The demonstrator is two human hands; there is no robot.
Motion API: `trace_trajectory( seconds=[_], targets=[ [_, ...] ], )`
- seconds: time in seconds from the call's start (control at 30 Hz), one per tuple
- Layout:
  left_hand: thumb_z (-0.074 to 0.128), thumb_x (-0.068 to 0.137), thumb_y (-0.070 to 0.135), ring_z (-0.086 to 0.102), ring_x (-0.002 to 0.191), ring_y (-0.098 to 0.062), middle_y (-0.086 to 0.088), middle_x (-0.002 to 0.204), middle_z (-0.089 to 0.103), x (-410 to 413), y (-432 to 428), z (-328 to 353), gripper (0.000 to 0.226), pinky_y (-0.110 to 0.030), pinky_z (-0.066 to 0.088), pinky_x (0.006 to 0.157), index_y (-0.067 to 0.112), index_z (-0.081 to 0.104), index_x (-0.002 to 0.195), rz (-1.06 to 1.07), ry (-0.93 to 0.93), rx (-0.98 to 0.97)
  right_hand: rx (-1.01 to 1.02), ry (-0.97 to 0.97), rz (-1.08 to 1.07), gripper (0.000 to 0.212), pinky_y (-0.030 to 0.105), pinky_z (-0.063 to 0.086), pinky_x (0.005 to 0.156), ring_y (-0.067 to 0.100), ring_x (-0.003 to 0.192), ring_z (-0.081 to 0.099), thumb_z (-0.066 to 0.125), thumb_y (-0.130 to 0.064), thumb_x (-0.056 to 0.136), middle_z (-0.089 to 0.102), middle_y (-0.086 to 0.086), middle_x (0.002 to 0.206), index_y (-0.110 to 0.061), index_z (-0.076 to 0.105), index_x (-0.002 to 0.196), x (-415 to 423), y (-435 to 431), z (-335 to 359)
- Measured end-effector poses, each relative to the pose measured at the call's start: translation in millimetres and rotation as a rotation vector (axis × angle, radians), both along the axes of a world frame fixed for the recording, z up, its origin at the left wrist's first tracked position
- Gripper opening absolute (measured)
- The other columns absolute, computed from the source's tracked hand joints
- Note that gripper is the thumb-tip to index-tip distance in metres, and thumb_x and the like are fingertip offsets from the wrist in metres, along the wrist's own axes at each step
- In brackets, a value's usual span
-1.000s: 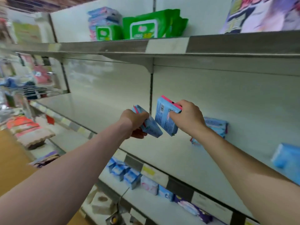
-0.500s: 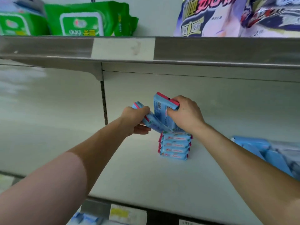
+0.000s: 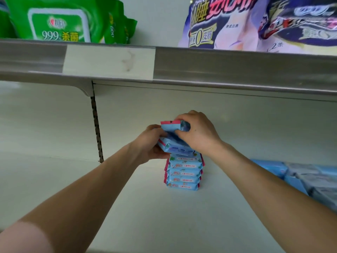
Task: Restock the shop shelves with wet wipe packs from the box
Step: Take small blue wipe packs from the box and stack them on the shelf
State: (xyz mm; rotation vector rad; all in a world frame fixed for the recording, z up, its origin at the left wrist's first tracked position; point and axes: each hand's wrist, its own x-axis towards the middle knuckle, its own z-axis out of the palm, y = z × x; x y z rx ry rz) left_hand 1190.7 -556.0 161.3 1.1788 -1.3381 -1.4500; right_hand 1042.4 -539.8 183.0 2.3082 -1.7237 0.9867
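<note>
The left hand (image 3: 151,143) grips a blue pack (image 3: 175,146) of wet wipes, tilted at the top of the stack (image 3: 184,172) standing far back on the shelf (image 3: 127,207); the right hand (image 3: 198,132) pinches a second pack (image 3: 171,126) upright, just above it. Green packs (image 3: 60,21) sit overhead.

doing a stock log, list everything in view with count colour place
stacked wipe packs: about five, blue and pink, lower shelf
left-hand pack: one, blue and pink, tilted at stack top
right-hand pack: one, blue and pink, above it
blue packs: several, blurred, lower shelf right
green wipe packs: at least two, upper shelf left
purple bags: at least two, upper shelf right
lower shelf: one, white
upper shelf: one, grey edge
left hand: grips tilted pack
right hand: grips upper pack
</note>
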Motion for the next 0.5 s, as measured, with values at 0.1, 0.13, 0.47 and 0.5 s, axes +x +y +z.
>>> trace_trajectory(
  seconds=[0.1,0.13,0.47,0.5],
  targets=[
    [0.034,0.094,0.026,0.068,0.097,-0.034,-0.022,0.111,0.067,2,-6,-3,0.043,-0.049,0.054,0.087,0.004,0.058,0.121,-0.033,0.2,0.054,0.017,-0.009,0.084,0.028,0.026,0.041,0.079,0.016,0.1,0.052,0.066,-0.024,0.085,0.055,0.0,0.109,-0.019,0.065,0.112,3,1,2],
    [0.033,0.096,0.034,0.066,0.101,-0.035,-0.023,0.114,0.066,2,-7,-2,0.047,-0.05,0.052,0.09,0.005,0.061,0.118,-0.046,0.244,0.064,0.044,-0.01,0.113,0.029,0.027,0.042,0.082,0.015,0.101,0.052,0.066,-0.025,0.084,0.054,-0.001,0.111,-0.02,0.065,0.112,4,1,3],
    [0.041,0.094,0.029,0.068,0.074,-0.022,-0.011,0.088,0.073,10,-15,-14,0.03,-0.026,0.056,0.058,0.012,0.064,0.102,-0.035,0.22,0.097,0.377,-0.527,0.037,0.028,0.037,0.049,0.093,0.025,0.101,0.061,0.051,-0.023,0.096,0.067,0.012,0.104,-0.002,0.066,0.106,-24,-7,15],
    [0.041,0.094,0.03,0.068,0.072,-0.021,-0.01,0.085,0.072,9,-15,-13,0.029,-0.025,0.055,0.057,0.012,0.064,0.1,-0.042,0.224,0.1,0.468,-0.562,0.004,0.027,0.034,0.052,0.084,0.023,0.09,0.063,0.054,-0.025,0.094,0.067,0.012,0.093,-0.002,0.066,0.101,-30,-9,13]
  ],
)
